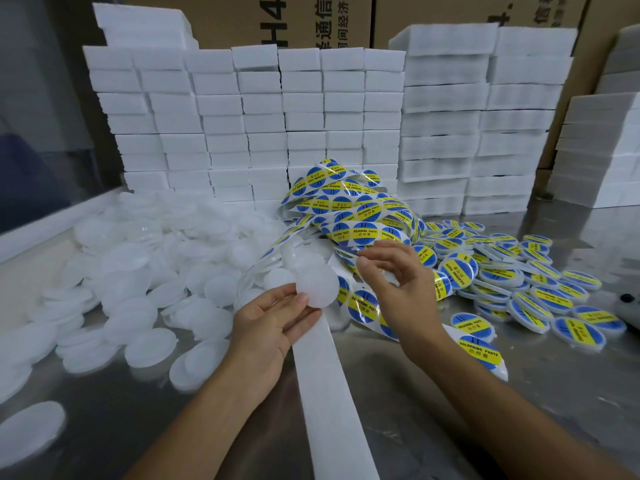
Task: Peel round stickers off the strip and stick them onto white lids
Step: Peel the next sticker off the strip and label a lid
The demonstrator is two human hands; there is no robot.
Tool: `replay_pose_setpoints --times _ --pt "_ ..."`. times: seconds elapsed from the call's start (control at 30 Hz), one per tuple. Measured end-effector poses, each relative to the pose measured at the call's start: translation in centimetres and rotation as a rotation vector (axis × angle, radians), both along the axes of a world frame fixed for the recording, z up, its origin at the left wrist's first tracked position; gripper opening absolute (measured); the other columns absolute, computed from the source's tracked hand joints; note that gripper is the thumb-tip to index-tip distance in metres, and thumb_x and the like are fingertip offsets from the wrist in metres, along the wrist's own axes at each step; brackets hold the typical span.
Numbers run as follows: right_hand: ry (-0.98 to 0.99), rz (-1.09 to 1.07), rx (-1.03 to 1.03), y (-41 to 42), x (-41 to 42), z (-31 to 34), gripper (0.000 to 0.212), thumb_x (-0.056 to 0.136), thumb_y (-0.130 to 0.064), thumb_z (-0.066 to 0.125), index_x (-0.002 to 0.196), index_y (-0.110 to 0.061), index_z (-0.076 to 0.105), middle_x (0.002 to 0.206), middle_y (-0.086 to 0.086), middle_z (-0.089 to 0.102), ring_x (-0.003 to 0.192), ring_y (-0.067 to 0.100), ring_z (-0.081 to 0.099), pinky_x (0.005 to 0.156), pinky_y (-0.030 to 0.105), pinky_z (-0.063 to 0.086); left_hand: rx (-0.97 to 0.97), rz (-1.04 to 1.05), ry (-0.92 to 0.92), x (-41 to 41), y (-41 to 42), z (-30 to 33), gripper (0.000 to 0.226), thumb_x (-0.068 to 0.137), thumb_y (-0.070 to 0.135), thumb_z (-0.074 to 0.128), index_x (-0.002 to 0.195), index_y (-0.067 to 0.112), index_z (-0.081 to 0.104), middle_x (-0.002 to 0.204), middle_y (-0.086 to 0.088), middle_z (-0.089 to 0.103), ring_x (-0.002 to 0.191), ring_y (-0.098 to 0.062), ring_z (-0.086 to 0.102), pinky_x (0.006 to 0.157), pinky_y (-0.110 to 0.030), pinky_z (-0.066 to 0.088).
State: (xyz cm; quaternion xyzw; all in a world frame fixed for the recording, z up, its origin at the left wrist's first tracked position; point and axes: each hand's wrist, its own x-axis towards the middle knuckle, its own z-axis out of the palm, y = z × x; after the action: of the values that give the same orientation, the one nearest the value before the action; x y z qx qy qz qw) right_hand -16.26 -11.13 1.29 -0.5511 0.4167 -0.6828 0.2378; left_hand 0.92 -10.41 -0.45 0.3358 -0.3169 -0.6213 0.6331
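Sticker pinched, bare lid waiting just to its left

The empty backing strip (329, 393) runs away from me between my wrists; my left hand (273, 323) grips a white lid (318, 287) at its edge, face up; my right hand (398, 275) pinches what looks like a peeled sticker (346, 250) between thumb and forefinger, just above and right of that lid; beyond, on the worktop (398, 393), lie the tangled sticker strip (353, 209) and the labelled lids (512, 271).

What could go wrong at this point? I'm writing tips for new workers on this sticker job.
1. The right hand pinches a sticker edge-on; it might fold onto itself or land off-centre on the bare lid held at its rim by the left hand.
2. The tangled sticker strip may snag when pulled.
3. Plain lids and labelled lids lie close; they could mix.
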Motion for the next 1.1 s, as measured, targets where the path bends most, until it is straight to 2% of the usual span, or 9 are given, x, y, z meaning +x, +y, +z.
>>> replay_pose_setpoints --times 0.07,0.17,0.3,0.5,0.7,0.97,1.1 --pt "-0.040 -0.022 0.000 -0.1 -0.3 0.3 0.014 0.084 -0.010 0.076 0.082 -0.024 0.075 0.111 -0.004 0.061 0.091 -0.009 0.060 0.066 0.008 0.048 0.004 0.009 0.012 0.1 0.0 0.0 0.013 0.082 -0.008 0.063 0.094 -0.004 0.067 0.088 -0.017 0.075 0.081 -0.025 0.074 0.069 -0.032 0.061" --pt "-0.163 0.096 0.049 0.1 -0.7 0.6 0.014 0.088 -0.009 0.071 0.087 -0.022 0.075 0.083 -0.006 0.074 0.073 0.001 0.067 0.060 0.012 0.050 0.011 0.009 0.018 0.0 -0.1 0.1 0.015 0.082 -0.008 0.063 0.096 -0.005 0.066 0.088 -0.017 0.075 0.080 -0.025 0.074 0.071 -0.033 0.061" --pt "-0.276 0.249 0.240 0.3 -0.5 0.7 0.009 0.086 -0.013 0.073 0.089 -0.020 0.076 0.075 -0.002 0.074 0.066 0.008 0.068 0.060 0.019 0.053 0.021 -0.005 0.025 -0.1 -0.1 0.1 0.020 0.082 -0.007 0.063 0.102 -0.005 0.065 0.092 -0.018 0.075 0.082 -0.026 0.074 0.071 -0.033 0.061" --pt "-0.122 0.304 0.229 0.7 0.2 0.5 0.009 0.083 -0.006 0.075 0.086 -0.015 0.077 0.071 0.002 0.075 0.055 0.008 0.063 0.056 0.016 0.050 0.026 -0.005 0.027 0.0 -0.1 0.1 0.023 0.082 -0.006 0.065 0.105 -0.005 0.064 0.096 -0.021 0.074 0.087 -0.030 0.074 0.072 -0.035 0.061" --pt "-0.010 0.279 0.220 0.7 0.4 0.2 0.010 0.082 -0.008 0.076 0.084 -0.018 0.077 0.077 -0.001 0.077 0.062 0.010 0.068 0.060 0.016 0.054 0.018 -0.016 0.006 0.0 -0.1 0.2 0.021 0.080 -0.003 0.067 0.101 -0.002 0.064 0.095 -0.020 0.074 0.088 -0.029 0.073 0.072 -0.035 0.061" --pt "0.035 0.284 0.196 0.8 0.6 0.0 0.013 0.083 -0.009 0.076 0.082 -0.022 0.076 0.077 -0.002 0.077 0.061 0.009 0.067 0.061 0.019 0.056 0.018 -0.027 -0.022 0.0 -0.1 0.2 0.030 0.077 0.001 0.069 0.106 -0.003 0.065 0.097 -0.020 0.074 0.090 -0.030 0.073 0.072 -0.033 0.061" --pt "0.034 0.288 0.190 0.7 0.5 0.0 0.013 0.083 -0.008 0.076 0.082 -0.021 0.076 0.077 -0.002 0.077 0.062 0.009 0.067 0.060 0.018 0.055 0.009 -0.024 -0.042 0.1 -0.1 0.2 0.038 0.069 0.006 0.073 0.105 -0.002 0.066 0.098 -0.020 0.074 0.090 -0.030 0.073 0.073 -0.034 0.061"
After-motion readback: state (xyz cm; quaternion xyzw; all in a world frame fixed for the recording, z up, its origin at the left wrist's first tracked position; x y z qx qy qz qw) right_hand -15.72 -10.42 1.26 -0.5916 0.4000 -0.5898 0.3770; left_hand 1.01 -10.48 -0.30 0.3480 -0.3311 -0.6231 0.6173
